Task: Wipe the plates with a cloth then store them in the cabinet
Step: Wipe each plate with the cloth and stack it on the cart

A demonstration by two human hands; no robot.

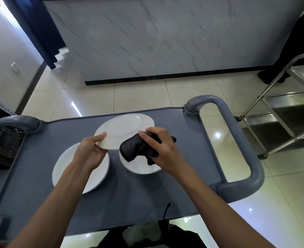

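Far left of frame: a black mesh basket (pixel 6 145) sits by the cart's left handle, not part of this step.

Lower left of centre: a stack of white plates (pixel 79 169) lies flat on the grey cart top (pixel 138 199). Can't tell if these are wiped or waiting, so keep done and undone piles apart.

Centre: left hand (pixel 89 151) holds the lifted plate (pixel 124 129) by its near rim, thumb on the upper face, fingers curled under. The plate tilts, far edge up, underside toward the camera, w/ another plate rim showing just behind it on the cart. It's a one-edge pinch on glazed ware, so I'd judge it slippery if wet; droplets show on the cart between the plates. Better to spread the fingers wider under the base & keep the plate low over the cart.

Right of centre: right hand (pixel 158 149) grips the bunched dark cloth (pixel 138 149), fingers curled over it, pressed against the lifted plate's right edge. Below the cloth a further plate (pixel 140 167) rests on the cart. To do the wipe well: flatten the cloth for more contact, sweep round the foot ring & rim, turn the plate w/ the left hand, then flip for the face.

Right side: the cart handle (pixel 237 140), then a steel trolley (pixel 282 113) at the frame edge. No cabinet seen, so storing is not yet begun.
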